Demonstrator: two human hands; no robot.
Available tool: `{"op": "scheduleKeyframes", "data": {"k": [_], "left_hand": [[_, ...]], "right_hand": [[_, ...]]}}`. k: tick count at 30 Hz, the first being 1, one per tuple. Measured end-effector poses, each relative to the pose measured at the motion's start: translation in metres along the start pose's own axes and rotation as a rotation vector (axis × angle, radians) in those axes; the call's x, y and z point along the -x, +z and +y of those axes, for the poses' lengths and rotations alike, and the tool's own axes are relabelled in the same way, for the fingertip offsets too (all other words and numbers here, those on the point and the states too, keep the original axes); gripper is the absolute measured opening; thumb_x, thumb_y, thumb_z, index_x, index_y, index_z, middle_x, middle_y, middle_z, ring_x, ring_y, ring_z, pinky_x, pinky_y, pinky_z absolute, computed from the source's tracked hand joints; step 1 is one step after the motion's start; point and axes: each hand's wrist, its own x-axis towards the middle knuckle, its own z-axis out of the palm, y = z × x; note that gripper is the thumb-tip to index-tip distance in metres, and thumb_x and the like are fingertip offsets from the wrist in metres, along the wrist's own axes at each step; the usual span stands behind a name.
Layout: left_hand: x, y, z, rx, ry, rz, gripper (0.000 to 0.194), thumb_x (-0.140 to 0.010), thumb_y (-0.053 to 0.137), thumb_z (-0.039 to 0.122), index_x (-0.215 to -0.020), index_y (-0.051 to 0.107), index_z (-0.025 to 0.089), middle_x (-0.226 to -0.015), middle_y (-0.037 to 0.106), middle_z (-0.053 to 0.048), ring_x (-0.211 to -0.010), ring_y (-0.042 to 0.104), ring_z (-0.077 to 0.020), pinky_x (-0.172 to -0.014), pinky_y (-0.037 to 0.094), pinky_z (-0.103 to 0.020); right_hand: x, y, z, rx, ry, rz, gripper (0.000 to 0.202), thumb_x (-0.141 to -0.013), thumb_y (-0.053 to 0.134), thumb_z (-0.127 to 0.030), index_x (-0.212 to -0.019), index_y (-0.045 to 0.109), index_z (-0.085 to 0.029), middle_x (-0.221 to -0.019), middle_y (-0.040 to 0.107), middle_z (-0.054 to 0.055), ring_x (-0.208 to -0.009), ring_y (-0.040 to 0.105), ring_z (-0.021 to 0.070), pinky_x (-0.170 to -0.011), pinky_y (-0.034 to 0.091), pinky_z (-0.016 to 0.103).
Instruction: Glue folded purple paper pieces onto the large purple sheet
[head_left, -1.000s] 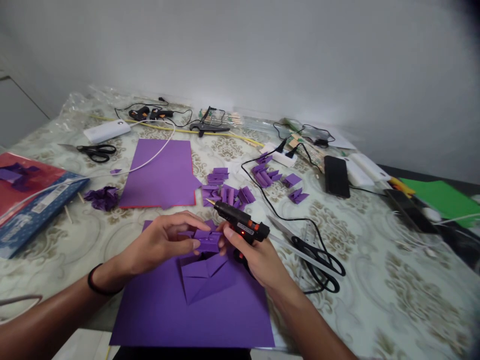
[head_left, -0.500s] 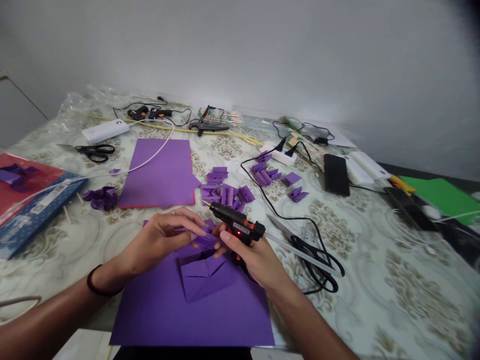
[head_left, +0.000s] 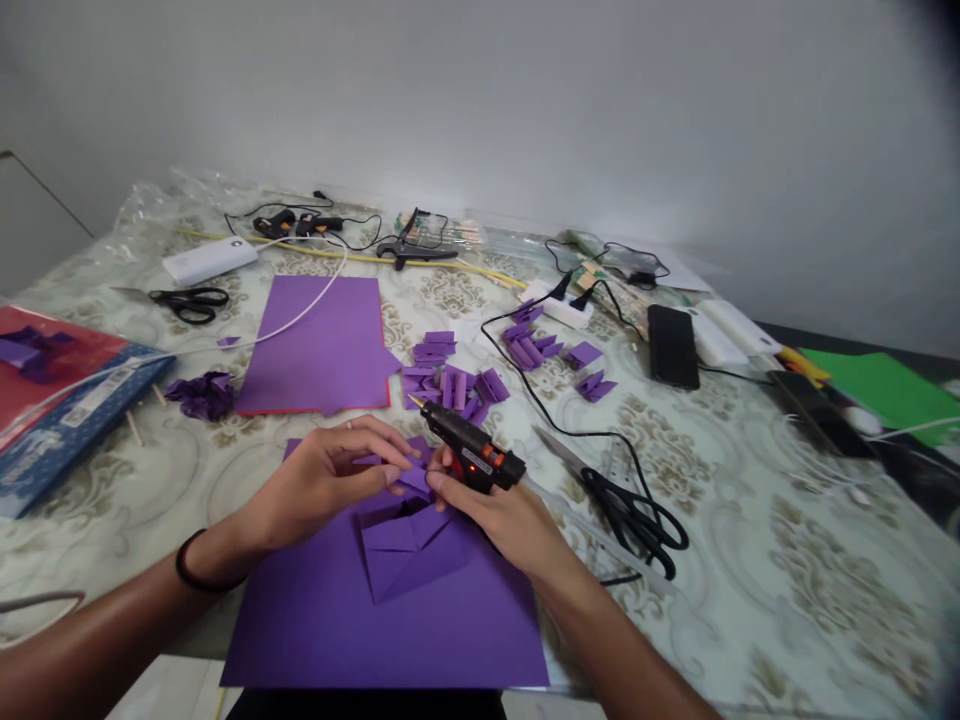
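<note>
Between my hands is a small folded purple piece (head_left: 414, 480), pinched by the fingers of my left hand (head_left: 322, 488). My right hand (head_left: 499, 515) holds a black glue gun (head_left: 469, 447) with a lit red light, its nozzle pointing up and left; the right thumb and fingertips also touch the folded piece. Below them lies a large purple sheet (head_left: 390, 640) with a folded purple paper shape (head_left: 397, 555) on it. Several folded purple pieces (head_left: 454, 388) lie just beyond the nozzle.
Open black-handled scissors (head_left: 626, 510) lie right of my right hand, beside a black cord. Another purple sheet (head_left: 319, 345), crumpled purple paper (head_left: 202, 396) and a second pair of scissors (head_left: 191, 303) are at the left. A power strip (head_left: 559, 305) and phone (head_left: 673, 347) stand farther back.
The glue gun has tilted, its rear end dropping slightly. My right thumb has moved left and down onto the folded piece. My left hand has barely moved.
</note>
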Motion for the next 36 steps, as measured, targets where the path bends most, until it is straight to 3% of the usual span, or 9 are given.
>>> {"op": "scheduleKeyframes", "data": {"k": [6,11,25,29,32,36], "left_hand": [[0.001,0.004,-0.002,-0.225,-0.025,0.074,0.016,-0.091,0.073,0.024,-0.105,0.078,0.021,-0.107,0.077,-0.005,-0.1,0.075,-0.0214,-0.09,0.061,-0.033],[0.001,0.004,-0.002,-0.422,0.023,0.051,0.011,-0.092,0.072,0.024,-0.1,0.079,0.02,-0.1,0.079,-0.004,-0.094,0.074,-0.0212,-0.089,0.057,-0.033],[0.004,0.007,-0.006,-0.419,0.078,0.165,0.007,-0.089,0.078,0.027,-0.093,0.077,0.022,-0.09,0.079,-0.002,-0.083,0.073,-0.02,-0.081,0.059,-0.033],[0.004,0.006,-0.007,-0.437,0.073,0.142,0.008,-0.09,0.078,0.027,-0.096,0.078,0.023,-0.095,0.08,-0.003,-0.088,0.074,-0.0216,-0.083,0.058,-0.035],[0.003,0.007,-0.009,-0.486,0.134,0.107,0.01,-0.092,0.077,0.028,-0.101,0.08,0.024,-0.1,0.078,-0.004,-0.094,0.073,-0.0223,-0.087,0.056,-0.036],[0.002,0.006,-0.014,-0.588,0.275,0.176,0.006,-0.093,0.077,0.027,-0.093,0.082,0.026,-0.1,0.071,-0.004,-0.095,0.07,-0.0219,-0.087,0.055,-0.037]], "right_hand": [[-0.002,0.002,0.0,0.036,-0.046,0.012,0.023,-0.086,0.074,-0.04,-0.09,0.059,-0.023,-0.085,0.063,-0.001,-0.068,0.061,0.0144,-0.072,0.053,0.031],[-0.001,0.006,0.002,0.107,-0.125,0.06,0.017,-0.088,0.074,-0.035,-0.088,0.062,-0.022,-0.085,0.065,-0.001,-0.072,0.06,0.0148,-0.07,0.049,0.029],[0.002,0.01,0.002,0.228,-0.201,0.113,0.015,-0.088,0.078,-0.032,-0.088,0.068,-0.021,-0.081,0.069,-0.003,-0.072,0.062,0.0149,-0.068,0.046,0.027],[0.003,0.01,0.002,0.242,-0.239,0.137,0.014,-0.089,0.078,-0.031,-0.086,0.068,-0.022,-0.078,0.069,-0.003,-0.07,0.062,0.0152,-0.067,0.047,0.028],[0.003,0.009,0.004,0.233,-0.25,0.149,0.015,-0.089,0.078,-0.032,-0.086,0.068,-0.022,-0.078,0.07,-0.003,-0.07,0.064,0.0157,-0.067,0.048,0.028],[0.003,0.009,0.005,0.201,-0.279,0.138,0.015,-0.089,0.079,-0.033,-0.09,0.068,-0.023,-0.082,0.073,-0.003,-0.073,0.066,0.0156,-0.069,0.05,0.027]]}}
